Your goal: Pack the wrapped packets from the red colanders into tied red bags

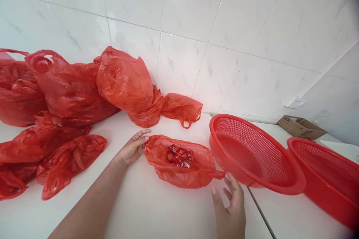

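Fingers of left hand [131, 150]: pinched on one end of open bag [182, 179]. Right hand [231, 209]: fingers wide, near the bag's other handle [220, 174]; contact, cannot tell from here. Packets [181, 155] lie inside open bag on table [157, 209]. Progress: some packets in, mouth spread and untied; amount left unclear. Colander [269, 149]: just right of open bag. Lumpy bags [75, 97]: left of open bag, apparently filled.

Tiled wall [185, 11], marbled | white tabletop [162, 209] | 1 socket [295, 102]
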`<state>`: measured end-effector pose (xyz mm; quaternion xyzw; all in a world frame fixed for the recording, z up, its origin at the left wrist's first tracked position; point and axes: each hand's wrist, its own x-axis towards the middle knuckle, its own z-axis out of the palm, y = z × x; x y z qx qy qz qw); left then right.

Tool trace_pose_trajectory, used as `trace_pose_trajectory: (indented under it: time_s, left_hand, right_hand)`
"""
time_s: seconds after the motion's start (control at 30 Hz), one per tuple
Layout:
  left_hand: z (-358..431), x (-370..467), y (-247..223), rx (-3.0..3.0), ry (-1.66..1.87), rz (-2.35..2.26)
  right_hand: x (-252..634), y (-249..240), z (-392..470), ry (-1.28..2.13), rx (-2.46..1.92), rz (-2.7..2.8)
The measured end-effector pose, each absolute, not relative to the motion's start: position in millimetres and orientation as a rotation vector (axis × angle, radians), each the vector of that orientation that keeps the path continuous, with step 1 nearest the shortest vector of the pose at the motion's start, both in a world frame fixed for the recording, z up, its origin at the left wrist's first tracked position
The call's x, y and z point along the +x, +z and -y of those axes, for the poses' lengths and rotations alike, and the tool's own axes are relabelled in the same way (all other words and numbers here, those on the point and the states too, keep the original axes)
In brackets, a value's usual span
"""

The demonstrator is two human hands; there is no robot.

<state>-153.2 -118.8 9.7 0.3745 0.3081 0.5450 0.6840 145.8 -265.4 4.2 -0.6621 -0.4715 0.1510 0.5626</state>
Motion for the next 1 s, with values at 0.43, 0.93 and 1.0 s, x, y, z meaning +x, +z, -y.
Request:
trace_pose_trajectory:
  time_s: [0.43,0.93,1.0]
  left_hand:
    - [138,-121,85,1.209,1.078,-1.132]
    - [148,-109,189,1.211,1.753,-0.809]
    - [153,-110,188,1.296,1.822,-0.841]
  right_hand:
    - [146,50,197,0.739,-1.376,1.104]
    - [186,151,170,0.497,-1.03,1.013]
    - [186,152,171,0.483,-1.026,1.006]
